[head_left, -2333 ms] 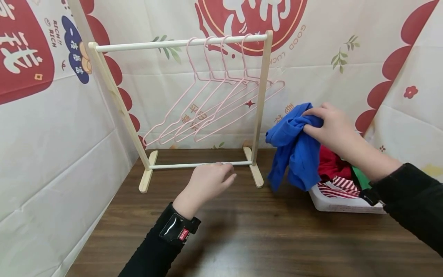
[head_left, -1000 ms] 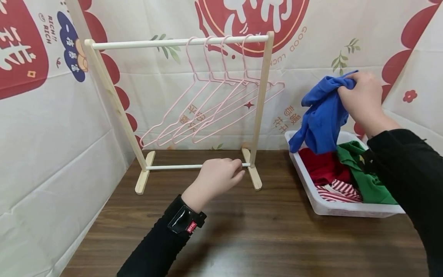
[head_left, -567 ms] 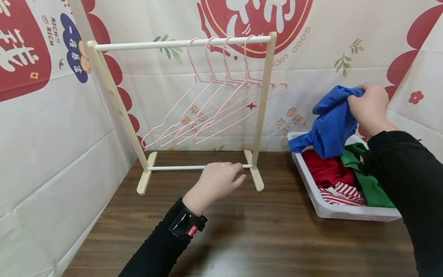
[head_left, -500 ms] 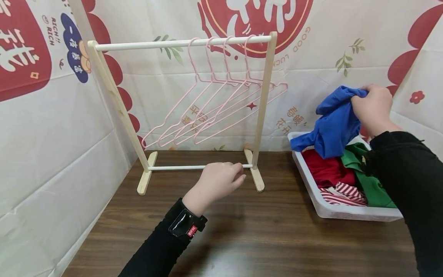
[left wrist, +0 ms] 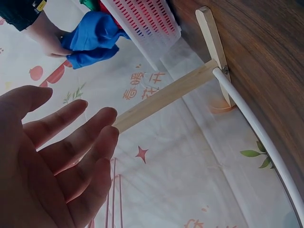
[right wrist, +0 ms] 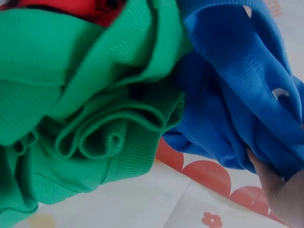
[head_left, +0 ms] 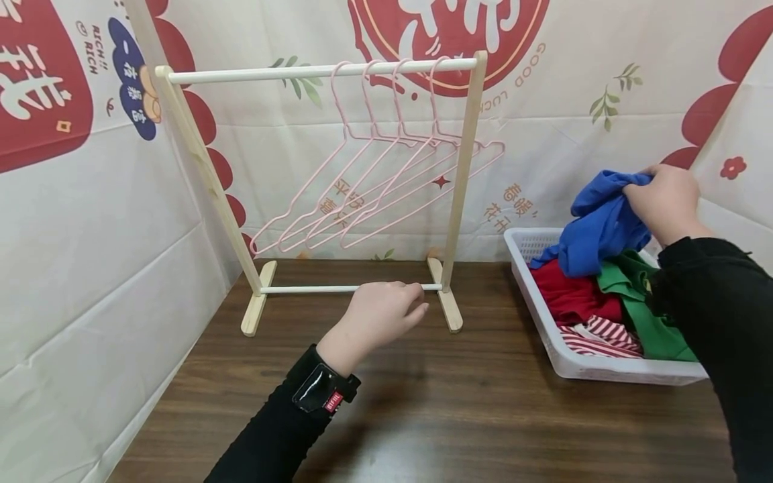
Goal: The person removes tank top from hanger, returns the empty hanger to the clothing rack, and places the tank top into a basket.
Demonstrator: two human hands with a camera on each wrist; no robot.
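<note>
Over the back of a white plastic basket (head_left: 546, 335), my right hand (head_left: 667, 201) pinches a bunched blue garment (head_left: 604, 221). The garment hangs down, its lower part against the clothes in the basket. In the right wrist view the thumb presses into the blue cloth (right wrist: 237, 95), beside a green ribbed garment (right wrist: 95, 114). My left hand (head_left: 380, 318) hovers by the lower bar of a small wooden clothes rack (head_left: 465, 168). The left wrist view shows that hand (left wrist: 66, 156) with loosely bent fingers and nothing in them. Several pink hangers (head_left: 374, 181) hang on the rack's top rod.
A red garment (head_left: 570, 295), a red-and-white striped one (head_left: 598, 339) and a green one (head_left: 649, 312) lie in the basket. The rack's feet (head_left: 260, 302) stand on a dark wooden table (head_left: 459, 416). Printed cloth (head_left: 543, 147) covers the walls behind and beside it.
My right hand has carried the blue garment from beside the rack rightward to above the basket, then lowered it onto the clothes. My left hand has shifted slightly right.
</note>
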